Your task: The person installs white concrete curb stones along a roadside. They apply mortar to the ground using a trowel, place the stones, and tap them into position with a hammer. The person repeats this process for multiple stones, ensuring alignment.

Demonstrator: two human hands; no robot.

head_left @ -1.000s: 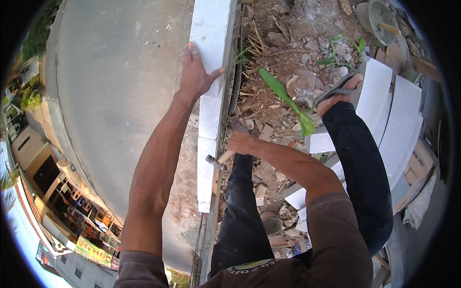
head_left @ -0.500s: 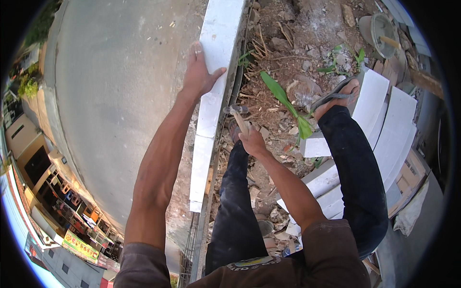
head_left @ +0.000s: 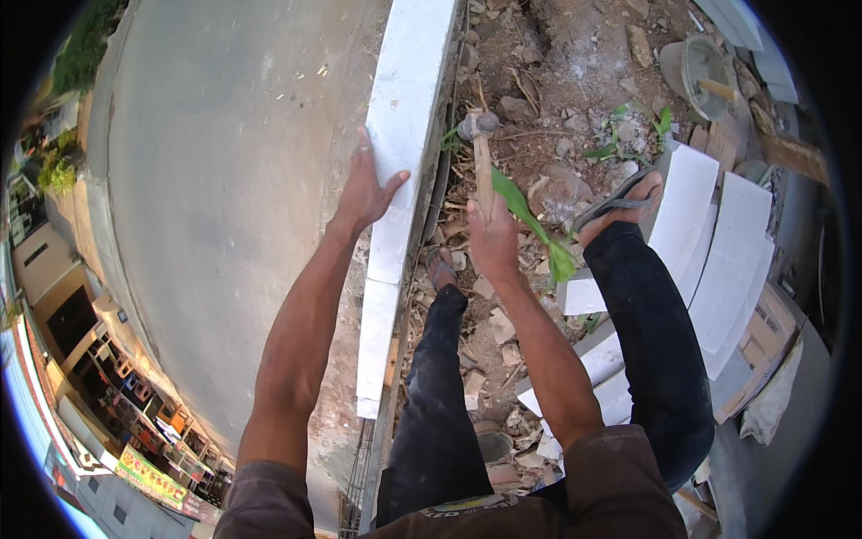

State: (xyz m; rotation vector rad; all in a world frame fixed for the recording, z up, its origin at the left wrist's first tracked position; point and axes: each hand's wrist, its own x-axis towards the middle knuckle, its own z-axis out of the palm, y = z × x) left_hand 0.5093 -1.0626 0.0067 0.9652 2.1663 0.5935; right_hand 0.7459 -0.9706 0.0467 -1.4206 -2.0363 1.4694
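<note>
lying below hammer: rubble, leaves

A long yellow-green banner at the buildings on the lower left bears a row of large red characters, bent by the lens. Pale, partly cut-off lettering curves beside a round coloured emblem on the person's dark brown cloth shirt. The tan, flat-sided box at right carries small dark marks, too small to read.
</note>
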